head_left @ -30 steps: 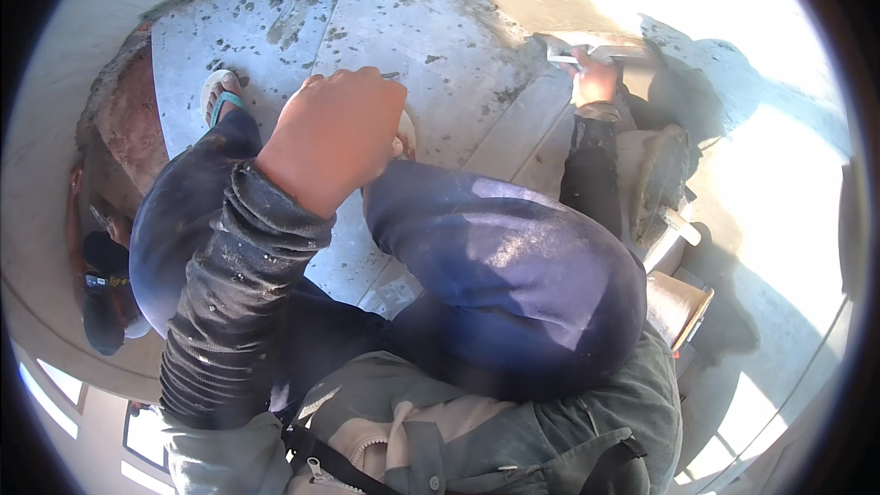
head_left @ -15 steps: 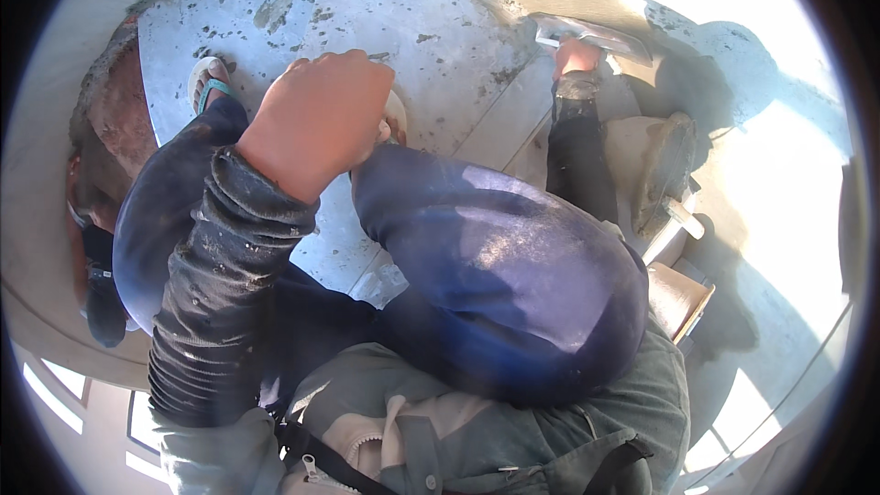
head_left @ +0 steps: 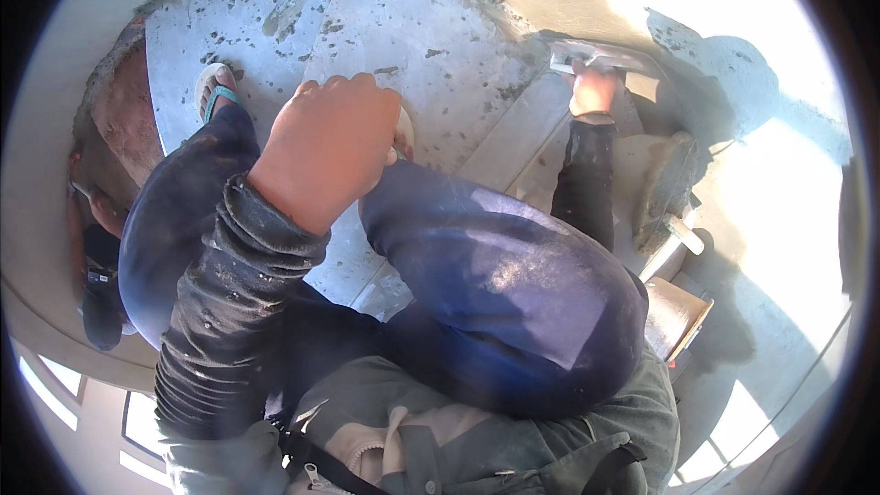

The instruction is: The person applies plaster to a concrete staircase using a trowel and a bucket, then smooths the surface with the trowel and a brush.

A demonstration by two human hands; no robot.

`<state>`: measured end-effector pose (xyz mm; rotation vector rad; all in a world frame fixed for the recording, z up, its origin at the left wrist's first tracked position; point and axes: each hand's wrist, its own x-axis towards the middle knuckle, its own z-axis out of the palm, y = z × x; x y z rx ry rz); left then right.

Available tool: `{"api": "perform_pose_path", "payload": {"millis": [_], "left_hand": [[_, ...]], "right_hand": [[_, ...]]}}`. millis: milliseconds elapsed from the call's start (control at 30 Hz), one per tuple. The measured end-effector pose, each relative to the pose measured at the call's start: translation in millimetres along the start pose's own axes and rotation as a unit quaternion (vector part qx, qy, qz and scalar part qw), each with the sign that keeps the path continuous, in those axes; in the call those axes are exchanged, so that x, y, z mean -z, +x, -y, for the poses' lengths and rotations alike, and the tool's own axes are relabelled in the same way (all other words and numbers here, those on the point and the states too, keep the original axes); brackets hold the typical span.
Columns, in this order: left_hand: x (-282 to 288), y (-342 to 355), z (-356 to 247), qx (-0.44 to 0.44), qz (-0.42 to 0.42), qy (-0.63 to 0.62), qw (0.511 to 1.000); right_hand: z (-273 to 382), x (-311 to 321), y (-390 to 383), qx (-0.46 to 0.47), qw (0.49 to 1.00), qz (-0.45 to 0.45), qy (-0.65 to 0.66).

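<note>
At the far right, my right hand point(head_left: 592, 92) is closed round the grip of a plastering trowel point(head_left: 632, 59). Its flat metal blade lies against or just over the grey plaster at the edge of the white, mortar-spattered panels point(head_left: 412, 55). My left hand point(head_left: 325, 151) is a fist, back of the hand upward, over or beside my bent right knee point(head_left: 449, 211). The fingers face away, so whatever it may hold is hidden. My left foot in a flip-flop point(head_left: 218, 92) rests on the panels.
A mortar-crusted grey object point(head_left: 667, 188) stands right of my right forearm, near a pale wooden handle point(head_left: 686, 235). Below is a tan, round container point(head_left: 674, 316). Reddish-brown rough surface point(head_left: 124, 115) borders the panels at left. Sunlit plaster point(head_left: 779, 183) curves along the right.
My right hand and the trowel have shifted slightly right and nearer to me. The whole view has moved a little; my left fist stays closed over the knee.
</note>
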<state>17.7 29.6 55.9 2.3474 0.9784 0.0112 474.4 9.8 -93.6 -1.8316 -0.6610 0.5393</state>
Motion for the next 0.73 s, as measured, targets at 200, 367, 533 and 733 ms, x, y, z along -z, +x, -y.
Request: {"api": "perform_pose_path", "payload": {"millis": [200,367,533,733], "left_hand": [[10,5,1,0.000,0.016,-0.006,1.000],[22,1,-1,0.032,0.053,0.002,0.998],[17,-6,6,0.006,-0.012,-0.022,1.000],[28,-6,11,0.053,0.048,-0.045,0.996]], "right_hand": [[-41,-22,60,0.007,0.997,-0.022,-0.078],[-25,-27,74,0.073,0.982,0.034,-0.168],[21,-107,30,0.067,0.996,0.056,0.033],[61,-178,11,-0.002,0.995,0.076,-0.066]]}}
